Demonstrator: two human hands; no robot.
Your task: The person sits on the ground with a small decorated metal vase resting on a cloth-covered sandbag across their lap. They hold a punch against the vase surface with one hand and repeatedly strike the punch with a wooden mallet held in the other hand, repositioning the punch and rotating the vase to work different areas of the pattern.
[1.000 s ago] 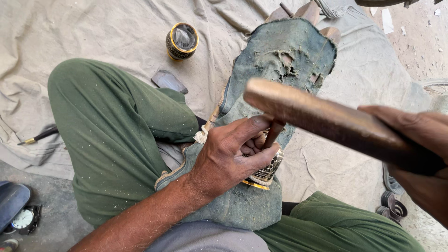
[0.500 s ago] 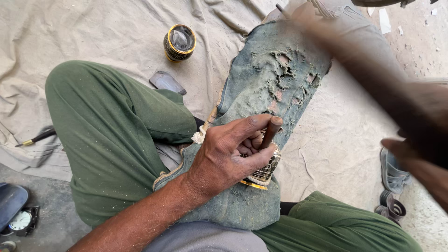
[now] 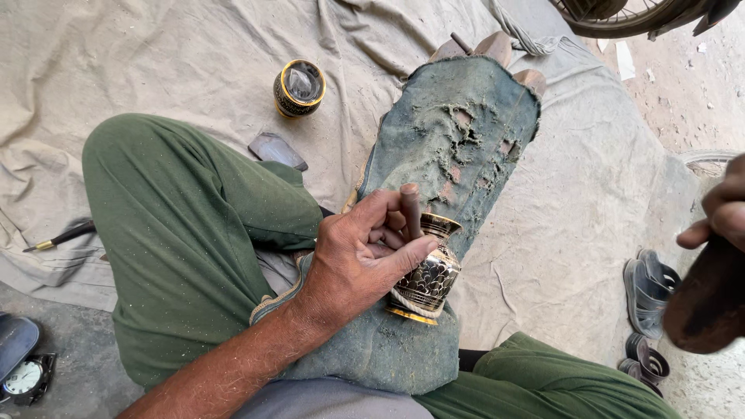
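Observation:
My left hand (image 3: 365,260) grips a short dark punch tool (image 3: 410,209) between thumb and fingers, its tip set on a small engraved brass vase (image 3: 431,275). The vase lies tilted on a worn blue-green cloth pad (image 3: 458,132) that covers a wooden block between my legs. At the right edge, my right hand (image 3: 725,206) is closed on the handle of a thick wooden mallet (image 3: 706,299), held well away from the vase. My green-trousered legs (image 3: 194,225) frame the pad.
A second black-and-gold vase (image 3: 299,88) stands on the beige ground sheet (image 3: 155,62) beyond my knee, a dark flat piece (image 3: 277,150) beside it. A slim tool (image 3: 58,237) lies at left, a small clock (image 3: 25,378) at bottom left, sandals (image 3: 650,291) at right.
The mallet, over the punch a second ago, has swung up and back to the right edge. My left hand has opened slightly around the punch, showing more of the vase.

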